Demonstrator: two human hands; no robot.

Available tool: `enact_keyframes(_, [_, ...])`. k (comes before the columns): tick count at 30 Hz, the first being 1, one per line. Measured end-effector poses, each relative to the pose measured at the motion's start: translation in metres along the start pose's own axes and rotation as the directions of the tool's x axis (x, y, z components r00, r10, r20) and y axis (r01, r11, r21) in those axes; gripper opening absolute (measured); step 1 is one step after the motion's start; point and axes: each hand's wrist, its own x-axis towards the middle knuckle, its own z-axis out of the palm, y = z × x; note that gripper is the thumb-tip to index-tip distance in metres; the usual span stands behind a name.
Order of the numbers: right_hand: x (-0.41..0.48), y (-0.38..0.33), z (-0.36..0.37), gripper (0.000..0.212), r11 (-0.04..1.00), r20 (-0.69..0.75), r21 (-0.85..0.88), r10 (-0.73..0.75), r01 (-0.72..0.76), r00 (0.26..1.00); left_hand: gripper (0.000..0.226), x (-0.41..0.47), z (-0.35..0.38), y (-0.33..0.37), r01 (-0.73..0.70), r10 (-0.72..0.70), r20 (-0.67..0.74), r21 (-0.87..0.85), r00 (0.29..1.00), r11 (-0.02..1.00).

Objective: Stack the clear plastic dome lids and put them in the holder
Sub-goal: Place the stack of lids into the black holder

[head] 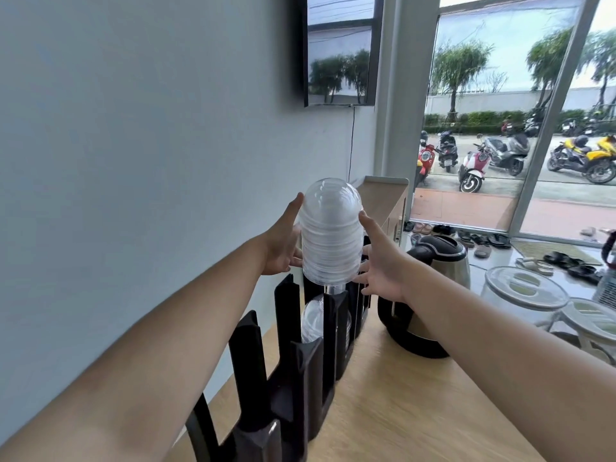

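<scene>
1. Head view: my left hand (283,241) and right hand (380,261) grip the stack (330,231) from both sides, upright, just above the holder (293,345).
2. Lids (311,320) sit inside the holder; a kettle (430,295) stands right of it.

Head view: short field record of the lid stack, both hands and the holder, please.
stack: lid stack, upright, dome up, over the holder, not lowered in
left hand: left hand holds the stack's left side
right hand: right hand holds its right side
holder: holder, black, slotted, on wooden counter; clear lids already inside
beside: kettle right of holder
</scene>
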Motion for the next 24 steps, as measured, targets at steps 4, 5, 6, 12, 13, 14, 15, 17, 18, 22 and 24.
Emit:
enact_keyframes(4, [0.000,0.000,0.004,0.093,0.999,-0.014,-0.036,0.016,-0.016,1.000,0.089,0.006,-0.010,-0.005,0.011,-0.012,0.048,0.009,0.999,1.000])
enact_keyframes(5, [-0.001,0.001,0.006,0.094,0.999,-0.004,-0.040,0.025,-0.025,1.000,0.089,0.007,-0.011,-0.006,0.008,-0.008,0.051,0.012,0.999,1.000])
enact_keyframes(6, [0.000,0.002,0.007,0.095,0.999,0.008,-0.037,0.033,-0.033,0.999,0.089,0.008,-0.012,-0.007,0.003,-0.004,0.052,0.016,0.999,1.000])
enact_keyframes(12, [-0.005,0.009,0.012,0.076,1.000,0.026,-0.011,0.006,-0.006,1.000,0.094,0.018,-0.019,-0.020,0.007,-0.009,0.070,0.018,0.998,1.000])
enact_keyframes(13, [-0.004,0.011,0.012,0.075,1.000,0.028,-0.005,0.013,-0.013,1.000,0.095,0.020,-0.020,-0.022,0.006,-0.007,0.074,0.013,0.997,1.000])
enact_keyframes(14, [-0.002,0.014,0.012,0.075,1.000,0.024,-0.005,0.022,-0.021,0.999,0.094,0.021,-0.020,-0.025,-0.001,0.001,0.078,0.005,0.997,1.000])
enact_keyframes(15, [-0.001,0.016,0.013,0.076,1.000,0.022,0.000,0.030,-0.030,0.999,0.092,0.022,-0.020,-0.027,-0.010,0.010,0.083,0.000,0.997,1.000])
enact_keyframes(17, [0.003,0.020,0.012,0.078,0.999,0.021,0.008,0.043,-0.044,0.999,0.088,0.025,-0.020,-0.032,-0.025,0.026,0.097,-0.008,0.995,1.000])
enact_keyframes(18, [0.004,0.023,0.011,0.077,0.999,0.020,0.017,0.045,-0.045,0.999,0.088,0.027,-0.020,-0.034,-0.033,0.034,0.108,-0.008,0.994,0.999])
enact_keyframes(22, [0.008,0.033,0.015,0.074,0.999,-0.008,0.039,0.035,-0.034,0.999,0.090,0.033,-0.023,-0.045,-0.026,0.024,0.141,0.013,0.990,1.000])
enact_keyframes(24, [0.012,0.039,0.019,0.082,0.998,-0.037,0.052,0.028,-0.026,0.999,0.089,0.034,-0.024,-0.048,0.006,-0.009,0.158,0.021,0.987,1.000])
